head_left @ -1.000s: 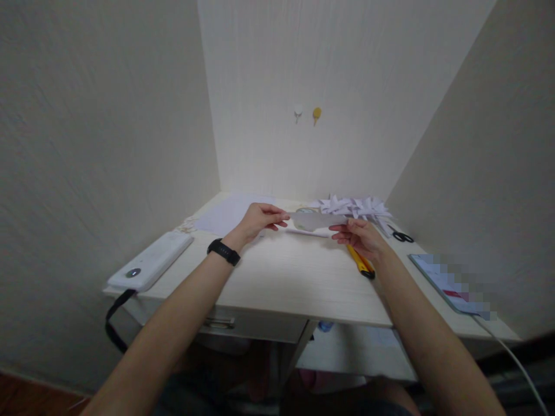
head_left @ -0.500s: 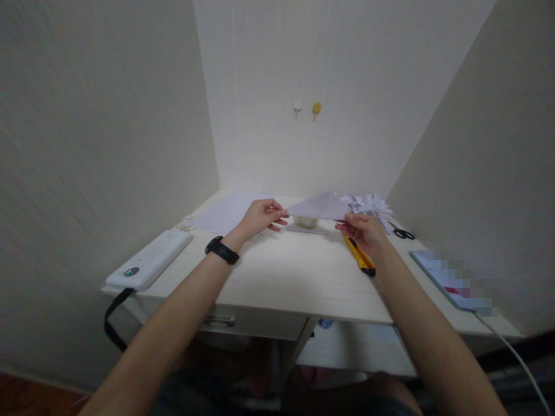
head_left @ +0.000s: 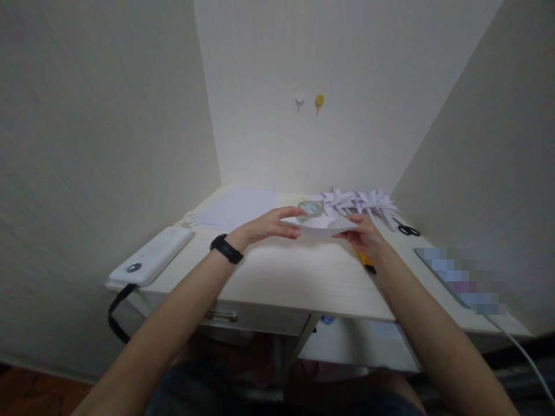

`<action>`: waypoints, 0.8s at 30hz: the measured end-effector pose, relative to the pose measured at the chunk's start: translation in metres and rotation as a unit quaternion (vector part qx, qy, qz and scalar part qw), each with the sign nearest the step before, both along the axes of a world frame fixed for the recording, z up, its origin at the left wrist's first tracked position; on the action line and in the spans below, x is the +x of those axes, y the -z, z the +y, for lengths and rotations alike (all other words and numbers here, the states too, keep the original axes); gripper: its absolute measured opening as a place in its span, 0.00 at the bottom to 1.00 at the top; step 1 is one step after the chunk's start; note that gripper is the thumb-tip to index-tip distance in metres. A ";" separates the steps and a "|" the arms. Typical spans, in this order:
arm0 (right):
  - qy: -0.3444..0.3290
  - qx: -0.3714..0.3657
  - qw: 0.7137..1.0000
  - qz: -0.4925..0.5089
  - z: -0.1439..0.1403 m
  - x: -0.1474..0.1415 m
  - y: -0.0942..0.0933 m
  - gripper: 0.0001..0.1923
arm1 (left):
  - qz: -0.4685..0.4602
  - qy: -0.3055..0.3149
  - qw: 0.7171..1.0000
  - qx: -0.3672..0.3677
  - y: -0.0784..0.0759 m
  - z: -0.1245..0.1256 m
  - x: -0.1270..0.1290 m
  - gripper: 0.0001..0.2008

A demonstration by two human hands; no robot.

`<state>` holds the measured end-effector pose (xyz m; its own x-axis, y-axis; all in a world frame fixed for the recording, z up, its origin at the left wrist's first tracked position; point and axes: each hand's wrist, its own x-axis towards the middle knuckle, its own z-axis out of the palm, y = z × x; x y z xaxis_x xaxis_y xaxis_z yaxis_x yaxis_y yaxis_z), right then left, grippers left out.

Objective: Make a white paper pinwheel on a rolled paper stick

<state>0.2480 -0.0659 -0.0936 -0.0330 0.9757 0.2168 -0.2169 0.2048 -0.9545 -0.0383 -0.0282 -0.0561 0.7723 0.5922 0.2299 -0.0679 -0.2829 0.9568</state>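
A folded piece of white paper (head_left: 323,225) is held up above the desk between my two hands. My left hand (head_left: 277,224) pinches its left end, thumb above and fingers below. On the other end, my right hand (head_left: 363,234) is closed at the paper's corner. Just behind the paper lies a roll of clear tape (head_left: 310,209), partly covered by it. A yellow utility knife (head_left: 366,261) rests under my right hand, mostly hidden. Folded white paper pinwheels (head_left: 368,201) lie in a group at the back right.
White paper sheets (head_left: 238,206) lie at the back left. Black-handled scissors (head_left: 408,230) and a phone (head_left: 459,283) with a cable are on the right. A white device (head_left: 151,257) with a strap sits at the left edge. Walls enclose the desk (head_left: 277,277).
The paper has tilted from a raised triangular shape to a nearly flat one and come slightly lower. My hands have turned with it, the left moving right. More of the tape and pinwheels shows.
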 end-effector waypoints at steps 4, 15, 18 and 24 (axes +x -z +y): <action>0.022 -0.012 1.000 0.004 0.002 -0.004 0.003 0.14 | 0.029 -0.009 0.998 0.047 -0.002 0.001 0.001 0.18; 0.088 -0.005 0.992 0.090 0.006 0.002 -0.004 0.13 | -0.113 -0.065 0.991 -0.032 0.007 0.008 0.006 0.15; 0.077 -0.002 0.994 0.078 0.005 0.004 -0.003 0.12 | -0.162 -0.035 0.972 -0.165 0.006 0.005 0.006 0.24; -0.015 -0.029 0.999 -0.006 0.002 0.004 0.001 0.13 | -0.098 -0.104 0.968 -0.207 0.016 0.007 0.011 0.18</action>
